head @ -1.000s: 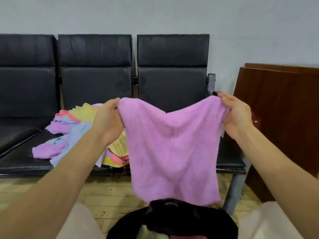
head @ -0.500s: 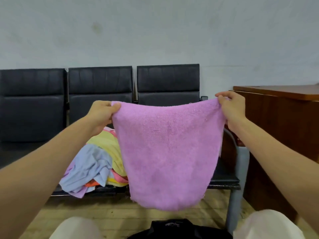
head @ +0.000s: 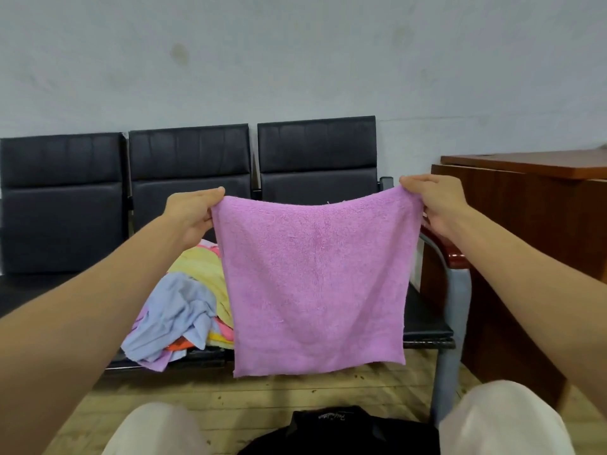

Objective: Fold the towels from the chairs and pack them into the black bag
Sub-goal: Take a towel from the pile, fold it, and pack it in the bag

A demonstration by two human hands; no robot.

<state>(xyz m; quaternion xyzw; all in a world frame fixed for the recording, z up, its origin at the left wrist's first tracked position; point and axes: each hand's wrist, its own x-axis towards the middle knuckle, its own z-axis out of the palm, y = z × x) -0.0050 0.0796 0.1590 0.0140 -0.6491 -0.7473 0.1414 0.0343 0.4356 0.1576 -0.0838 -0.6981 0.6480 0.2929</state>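
A purple towel [head: 315, 284] hangs spread flat in the air in front of me. My left hand [head: 192, 210] pinches its top left corner and my right hand [head: 433, 201] pinches its top right corner, arms stretched forward. Behind it, a pile of towels [head: 184, 303] in blue, yellow, pink and orange lies on the middle seat of the black chairs [head: 189, 165]. The black bag [head: 338, 431] sits on the floor between my knees, only its top edge showing.
A row of three black chairs stands against the grey wall. A brown wooden desk [head: 532, 231] stands at the right, close to the chair's metal leg [head: 450, 339]. The floor is light wood.
The towel has been lifted and pulled taut, so it now hangs flat and square. My view has tilted up, leaving less of the black bag visible.
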